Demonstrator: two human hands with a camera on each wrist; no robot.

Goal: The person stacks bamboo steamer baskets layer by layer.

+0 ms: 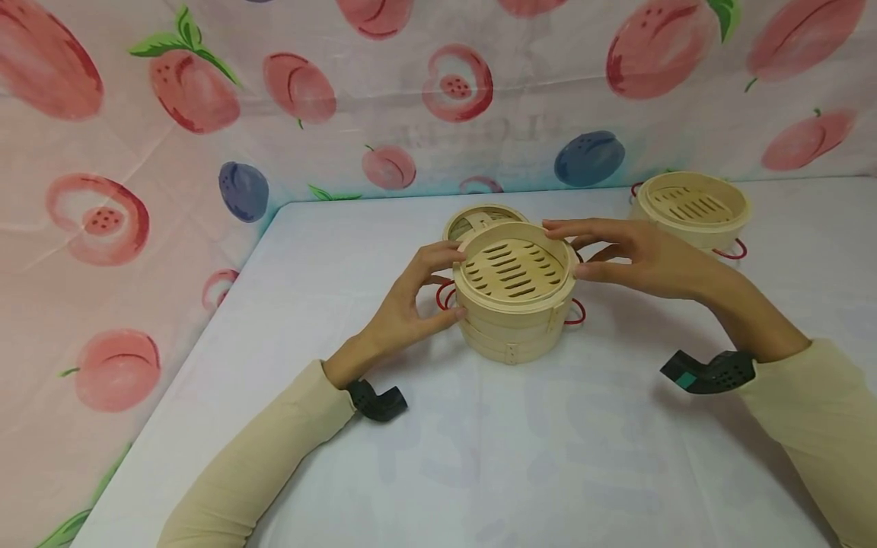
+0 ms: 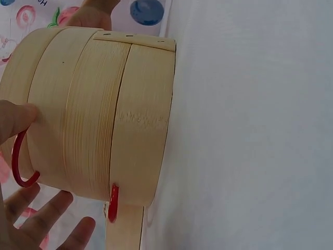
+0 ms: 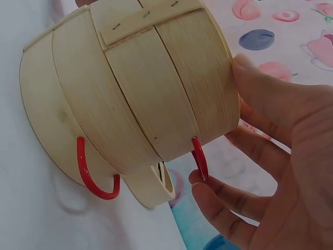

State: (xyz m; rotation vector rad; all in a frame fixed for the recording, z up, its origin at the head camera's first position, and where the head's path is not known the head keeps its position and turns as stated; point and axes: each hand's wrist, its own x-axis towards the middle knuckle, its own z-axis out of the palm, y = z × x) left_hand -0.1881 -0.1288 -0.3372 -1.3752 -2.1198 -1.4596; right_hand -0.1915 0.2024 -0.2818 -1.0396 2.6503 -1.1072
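Note:
Two bamboo steamer baskets with red loop handles stand stacked on the table, the upper basket (image 1: 512, 272) showing its slotted floor and the lower basket (image 1: 510, 346) directly beneath. My left hand (image 1: 411, 304) holds the upper basket from its left side, fingertips at the rim and thumb low on the wall. On the opposite side, my right hand (image 1: 633, 255) grips the rim, its thumb against the outer wall in the right wrist view. A red handle (image 3: 199, 159) hangs beside the right fingers. Behind the stack, partly hidden, is a round bamboo lid (image 1: 455, 226) with a strap across its top.
Another bamboo steamer basket (image 1: 692, 236) with red handles stands at the back right, beyond my right hand. White cloth covers the table (image 1: 479, 457). A fruit-print curtain (image 1: 308, 144) hangs along the back and left edges.

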